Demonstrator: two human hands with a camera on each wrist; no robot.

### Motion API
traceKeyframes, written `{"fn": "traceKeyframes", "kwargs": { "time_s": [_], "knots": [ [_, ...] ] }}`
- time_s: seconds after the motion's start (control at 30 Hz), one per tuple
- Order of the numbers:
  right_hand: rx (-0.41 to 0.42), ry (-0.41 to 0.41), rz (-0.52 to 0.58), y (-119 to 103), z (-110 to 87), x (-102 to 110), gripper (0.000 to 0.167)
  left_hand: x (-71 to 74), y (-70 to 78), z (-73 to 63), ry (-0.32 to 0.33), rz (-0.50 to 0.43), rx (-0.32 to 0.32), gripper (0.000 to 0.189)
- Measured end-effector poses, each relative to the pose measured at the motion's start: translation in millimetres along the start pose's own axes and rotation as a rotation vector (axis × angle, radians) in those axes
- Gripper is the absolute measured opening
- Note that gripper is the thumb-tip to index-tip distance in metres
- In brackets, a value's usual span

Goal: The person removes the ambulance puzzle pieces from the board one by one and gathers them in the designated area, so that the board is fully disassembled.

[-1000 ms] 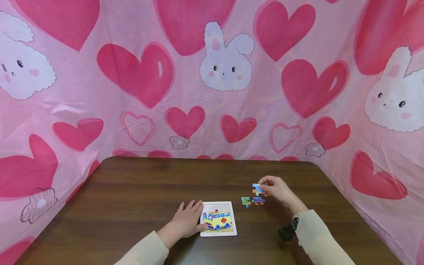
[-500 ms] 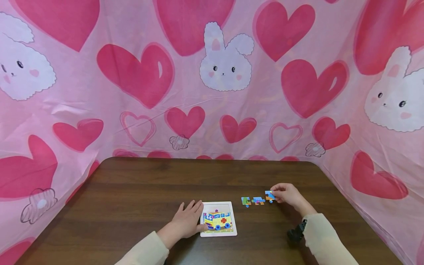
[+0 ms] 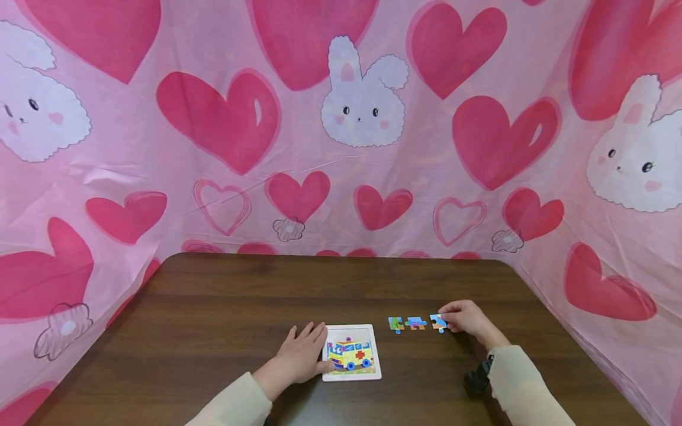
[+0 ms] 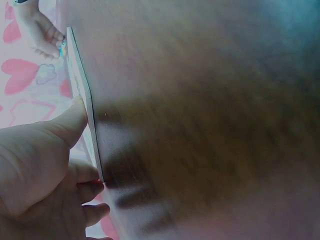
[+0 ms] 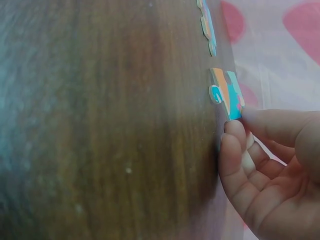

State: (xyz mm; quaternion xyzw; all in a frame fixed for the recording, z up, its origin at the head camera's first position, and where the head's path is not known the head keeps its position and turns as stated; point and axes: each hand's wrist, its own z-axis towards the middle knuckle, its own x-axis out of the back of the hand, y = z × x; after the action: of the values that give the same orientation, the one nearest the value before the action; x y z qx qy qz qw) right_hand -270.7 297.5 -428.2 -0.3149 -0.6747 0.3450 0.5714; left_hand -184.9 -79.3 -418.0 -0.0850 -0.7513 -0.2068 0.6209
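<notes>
My left hand rests with spread fingers at the left edge of a white-framed puzzle board, its thumb over the frame. Inside the board is a picture of a yellow ambulance with a red cross. My right hand pinches a blue and orange puzzle piece between thumb and fingers, at or just above the table. To its left lie two more loose pieces: a blue and purple one and a green one.
The brown wooden table spreads around the board and pieces. Behind it and along both sides hangs a pink cloth printed with hearts and rabbits. A black device is strapped to the right wrist.
Over the past second my right hand has carried the blue and orange piece rightward and down, from above the middle piece to the right end of the row. The left hand stays put.
</notes>
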Motion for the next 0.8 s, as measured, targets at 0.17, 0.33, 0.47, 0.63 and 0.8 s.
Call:
{"fn": "traceKeyframes", "kwargs": {
  "time_s": [0.17,0.33,0.47,0.63,0.8],
  "knots": [
    [-0.017,0.005,-0.030,-1.5,0.7,-0.4,0.013,-0.9,-0.8,0.8,-0.001,0.000,-0.001,0.074],
    [-0.032,0.003,-0.040,-3.7,1.3,-0.2,0.013,-2.4,-1.7,2.0,-0.002,0.011,-0.002,0.074],
    [-0.025,-0.003,-0.039,-4.4,1.0,-0.4,0.013,-3.2,-2.2,2.4,-0.002,0.018,-0.003,0.074],
    [-0.016,-0.008,-0.041,-5.3,0.4,-0.3,0.013,-2.6,-2.0,1.3,-0.001,0.017,-0.005,0.074],
    [-0.028,-0.010,-0.044,-5.6,-0.2,-0.7,0.014,-1.1,-1.2,-0.1,-0.002,0.017,-0.005,0.073]
  ]
}}
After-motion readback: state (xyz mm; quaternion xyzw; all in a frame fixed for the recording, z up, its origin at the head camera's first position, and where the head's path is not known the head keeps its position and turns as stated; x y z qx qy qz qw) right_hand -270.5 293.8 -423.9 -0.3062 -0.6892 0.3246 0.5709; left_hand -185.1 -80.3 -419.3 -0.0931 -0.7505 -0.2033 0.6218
